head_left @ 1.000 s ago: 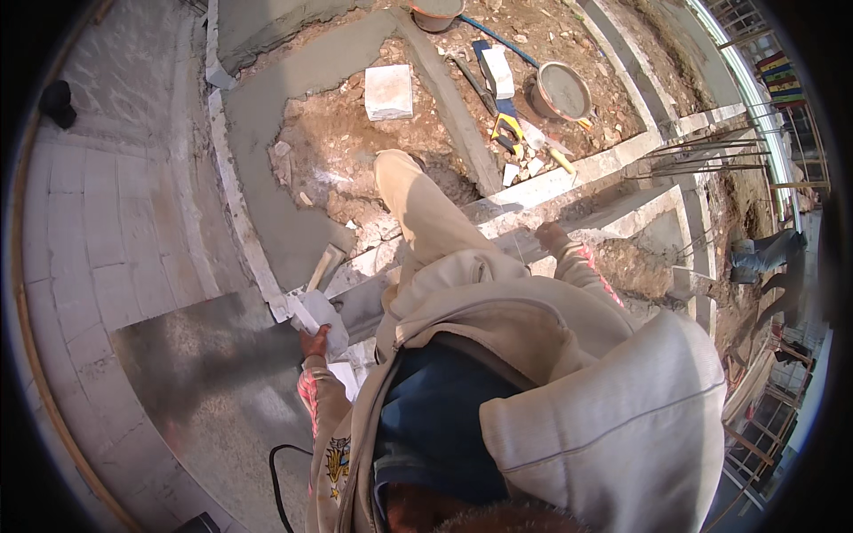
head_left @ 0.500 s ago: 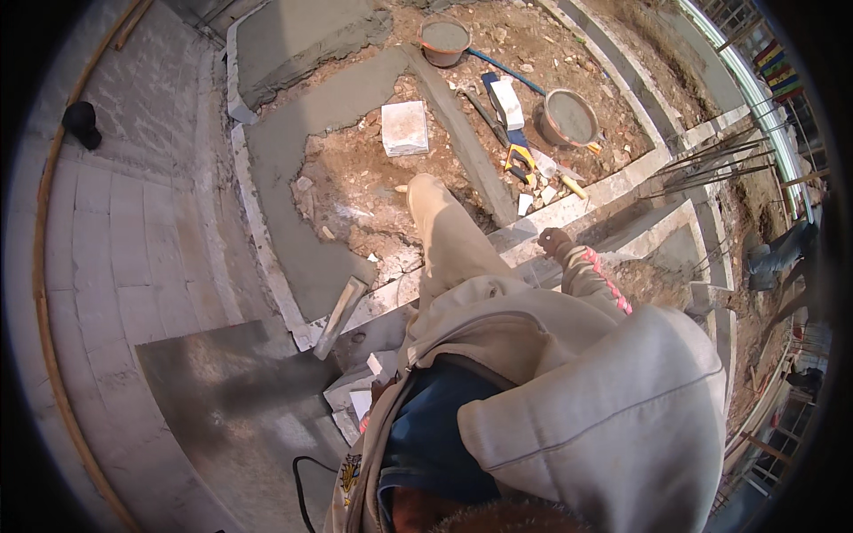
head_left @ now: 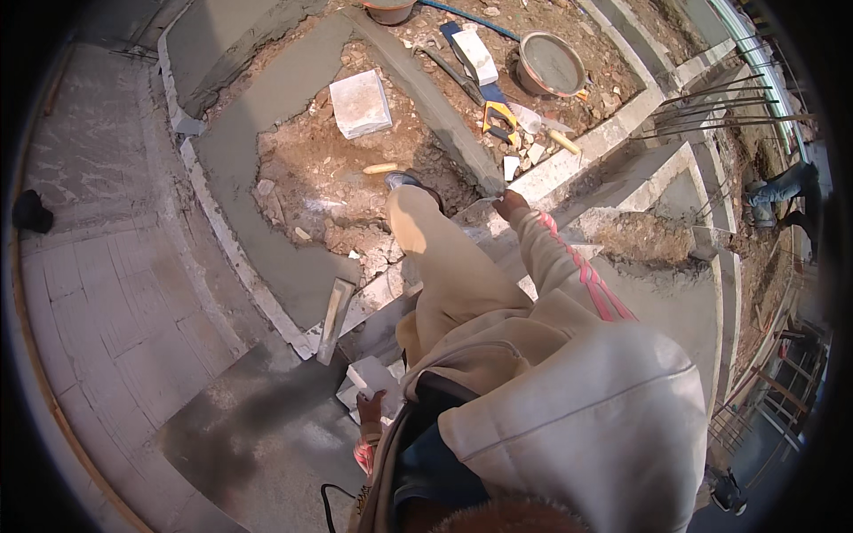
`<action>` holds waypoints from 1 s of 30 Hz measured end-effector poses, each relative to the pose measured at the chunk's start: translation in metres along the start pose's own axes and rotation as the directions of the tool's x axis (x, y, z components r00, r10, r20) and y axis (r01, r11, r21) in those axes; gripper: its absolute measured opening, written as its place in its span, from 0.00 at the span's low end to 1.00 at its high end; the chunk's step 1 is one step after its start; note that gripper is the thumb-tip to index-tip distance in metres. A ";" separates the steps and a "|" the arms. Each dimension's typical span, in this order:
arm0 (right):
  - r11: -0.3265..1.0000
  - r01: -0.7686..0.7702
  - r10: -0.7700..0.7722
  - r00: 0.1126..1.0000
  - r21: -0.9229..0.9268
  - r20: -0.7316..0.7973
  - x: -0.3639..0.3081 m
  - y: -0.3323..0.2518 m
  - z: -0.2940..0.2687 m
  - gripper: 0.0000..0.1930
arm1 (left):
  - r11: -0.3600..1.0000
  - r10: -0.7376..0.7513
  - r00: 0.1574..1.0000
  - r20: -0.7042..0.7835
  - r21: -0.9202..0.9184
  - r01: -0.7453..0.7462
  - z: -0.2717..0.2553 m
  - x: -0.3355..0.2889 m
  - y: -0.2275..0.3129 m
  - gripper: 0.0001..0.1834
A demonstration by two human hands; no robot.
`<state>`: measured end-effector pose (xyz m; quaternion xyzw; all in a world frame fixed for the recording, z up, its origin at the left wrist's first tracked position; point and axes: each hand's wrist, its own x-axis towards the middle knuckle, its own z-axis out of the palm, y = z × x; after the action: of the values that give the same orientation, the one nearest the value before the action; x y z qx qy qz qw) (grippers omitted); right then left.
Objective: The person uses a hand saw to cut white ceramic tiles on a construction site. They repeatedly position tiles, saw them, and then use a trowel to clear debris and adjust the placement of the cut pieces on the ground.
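Observation:
Low at the left, my left hand [head_left: 371, 407] is closed on the edge of a white block [head_left: 370, 376], with other pale blocks beneath it. My right hand [head_left: 510, 205] is closed at the end of a pale concrete curb [head_left: 555, 178], its arm stretched forward; what its fingers hold, if anything, is hidden. A long tool with a pale wooden face [head_left: 334, 320] leans across the curb near my left hand. Past my right hand lie a trowel [head_left: 544, 124] with a wooden handle and a handsaw [head_left: 500, 123] with a yellow and black grip.
A large white block [head_left: 360, 104] sits on the rubble inside the mortar-edged bay. Farther off are a bucket of grey mortar [head_left: 550, 65], a smaller white block [head_left: 475, 57] and a dark bar-like tool [head_left: 450, 75]. Rebar [head_left: 711, 102] juts in at right, near another person's legs [head_left: 782, 191].
My left hand has come into clear view on the white block. My right hand has shifted forward and left along the curb. The view has swung, and my shoe now shows on the rubble.

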<state>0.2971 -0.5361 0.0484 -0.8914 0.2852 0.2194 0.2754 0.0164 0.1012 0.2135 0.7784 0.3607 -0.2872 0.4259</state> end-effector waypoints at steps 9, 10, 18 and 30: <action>0.923 -0.128 0.102 0.991 -0.362 -0.089 0.134 -0.010 -0.043 0.25 | 0.978 -0.101 0.994 -0.033 0.182 0.105 0.025 0.021 0.031 0.44; 0.920 -0.156 0.116 0.985 -0.361 -0.129 0.148 -0.014 -0.045 0.25 | 0.971 -0.113 0.993 -0.032 0.206 0.118 0.032 0.021 0.030 0.44; 0.823 -0.156 0.067 0.981 -0.547 -0.180 0.224 -0.032 -0.030 0.32 | 0.945 -0.288 0.952 0.107 0.194 0.264 0.046 0.032 0.014 0.45; 0.931 -0.034 -0.136 0.891 -0.363 -0.433 0.171 -0.046 -0.159 0.31 | 0.990 -0.117 0.993 -0.027 0.071 0.119 0.008 0.046 0.078 0.41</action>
<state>0.4903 -0.6690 0.0912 -0.9603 0.2721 0.0480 0.0389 0.1050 0.0794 0.2106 0.7740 0.4002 -0.3158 0.3756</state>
